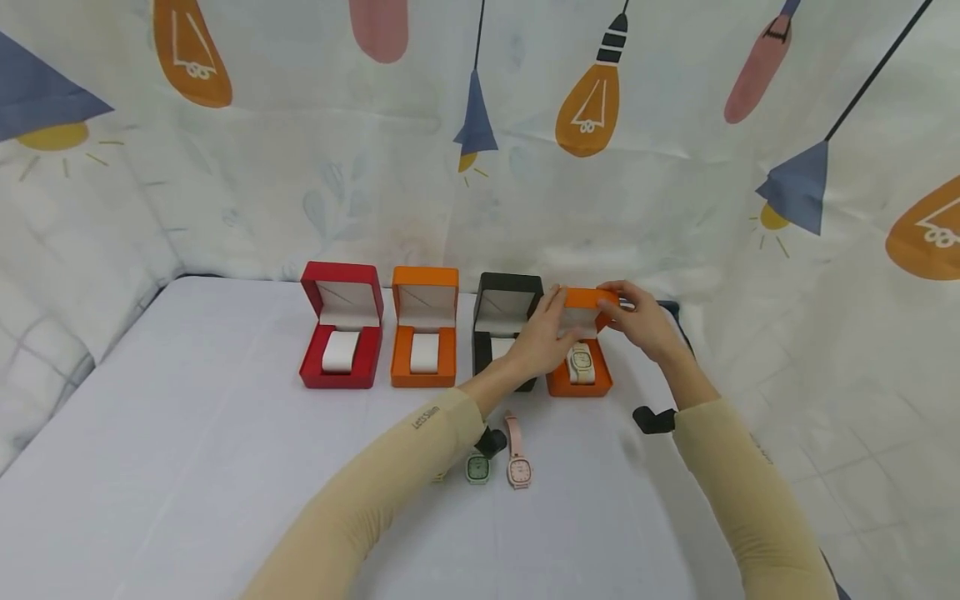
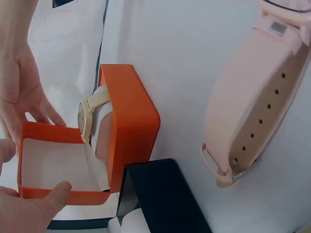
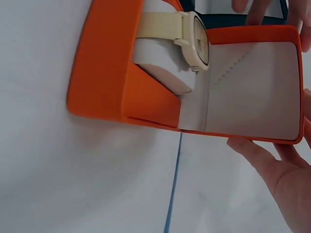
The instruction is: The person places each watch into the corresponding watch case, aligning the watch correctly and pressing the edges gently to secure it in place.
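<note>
The rightmost orange watch box [image 1: 557, 385] stands with its lid [image 1: 580, 298] raised. Inside, a cream watch [image 2: 85, 119] is wrapped round the white cushion [image 3: 163, 60]. My left hand [image 1: 542, 337] holds the lid's left side, its thumb at the edge in the left wrist view. On the opposite side my right hand [image 1: 639, 321] grips the lid, thumb at the side edge and other fingers behind it. The dark watch box [image 1: 510, 283], lid up, stands just left and is partly covered by my left hand and forearm.
Further left stand an open orange box [image 1: 423, 379] and an open red box [image 1: 337, 379], each with a white cushion. A pink watch [image 1: 519, 472] and a green watch [image 1: 477, 468] lie nearer on the white table [image 1: 187, 458]. Another watch is mostly hidden by my left sleeve.
</note>
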The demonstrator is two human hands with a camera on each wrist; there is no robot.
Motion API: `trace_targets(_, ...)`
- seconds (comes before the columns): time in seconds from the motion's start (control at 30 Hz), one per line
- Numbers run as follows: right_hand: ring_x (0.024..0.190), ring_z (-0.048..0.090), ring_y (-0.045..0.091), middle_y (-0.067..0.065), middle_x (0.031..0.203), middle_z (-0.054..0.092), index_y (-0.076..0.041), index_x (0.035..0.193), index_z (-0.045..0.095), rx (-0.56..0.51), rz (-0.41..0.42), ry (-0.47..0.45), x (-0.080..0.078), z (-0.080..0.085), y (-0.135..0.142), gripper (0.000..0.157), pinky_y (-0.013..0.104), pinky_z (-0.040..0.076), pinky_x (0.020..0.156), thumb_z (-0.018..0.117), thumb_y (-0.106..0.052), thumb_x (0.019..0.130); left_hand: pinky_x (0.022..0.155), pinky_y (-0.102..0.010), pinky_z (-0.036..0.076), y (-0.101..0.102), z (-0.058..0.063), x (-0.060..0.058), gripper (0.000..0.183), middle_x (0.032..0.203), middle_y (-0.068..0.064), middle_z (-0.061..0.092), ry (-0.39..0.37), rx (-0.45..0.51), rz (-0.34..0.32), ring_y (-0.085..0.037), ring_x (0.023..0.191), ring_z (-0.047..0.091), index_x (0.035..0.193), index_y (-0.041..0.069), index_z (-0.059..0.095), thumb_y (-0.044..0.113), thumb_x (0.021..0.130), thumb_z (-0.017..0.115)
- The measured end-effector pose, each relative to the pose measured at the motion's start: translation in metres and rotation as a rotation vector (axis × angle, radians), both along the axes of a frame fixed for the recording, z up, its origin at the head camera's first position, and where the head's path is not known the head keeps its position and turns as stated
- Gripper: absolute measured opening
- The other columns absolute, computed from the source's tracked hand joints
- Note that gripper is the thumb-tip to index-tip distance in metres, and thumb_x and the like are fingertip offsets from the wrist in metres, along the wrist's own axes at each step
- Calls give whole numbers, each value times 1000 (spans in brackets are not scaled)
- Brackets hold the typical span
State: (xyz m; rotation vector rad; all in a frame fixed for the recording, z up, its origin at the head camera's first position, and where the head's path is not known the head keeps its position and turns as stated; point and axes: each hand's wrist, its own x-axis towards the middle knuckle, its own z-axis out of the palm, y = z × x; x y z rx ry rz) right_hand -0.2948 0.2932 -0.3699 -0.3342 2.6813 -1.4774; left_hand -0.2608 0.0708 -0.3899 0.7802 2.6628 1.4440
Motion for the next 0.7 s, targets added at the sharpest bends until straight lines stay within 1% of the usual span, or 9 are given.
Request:
trace_targets(0.13, 134, 51, 42, 21, 150, 43, -5, 149, 48, -13, 1, 36, 6, -2, -1, 49, 45, 49, 103, 57, -28, 107, 121, -42, 27, 2, 1, -1, 67, 169, -16, 11, 25, 14, 14, -29, 154, 21, 164, 5, 15, 23, 110, 50)
trace_targets(0.23, 131, 53, 45, 25, 150, 43, 0, 148, 47, -5, 2, 70, 18, 4, -7, 47, 48, 48, 104, 56, -21, 108, 121, -41, 27, 5, 1, -2, 64, 168, -18, 16, 40, 9, 23, -30, 152, 25, 163, 4, 18, 21, 110, 49)
trace_targets(0.37, 130, 54, 45, 28, 148, 46, 5, 146, 48, 2, -10, 109, 33, 11, -15, 44, 51, 48, 104, 56, -16, 107, 120, -38, 30, 7, 1, -2, 59, 165, -18, 24, 50, 5, 36, -29, 149, 32, 162, 4, 24, 19, 110, 47)
trace_targets(0.5, 132, 52, 44, 26, 146, 48, 5, 144, 50, -11, -22, 133, 40, 11, -18, 43, 54, 46, 105, 58, -14, 107, 117, -36, 34, 7, 2, -2, 54, 160, -18, 30, 43, 8, 45, -28, 143, 40, 160, 4, 29, 20, 111, 46)
trace_targets(0.7, 134, 48, 49, 27, 145, 48, 7, 140, 52, -29, -41, 173, 45, 7, -19, 41, 60, 44, 106, 61, -13, 105, 113, -40, 40, 9, 2, -1, 50, 156, -20, 33, 28, 13, 49, -30, 136, 48, 157, 4, 34, 21, 111, 45)
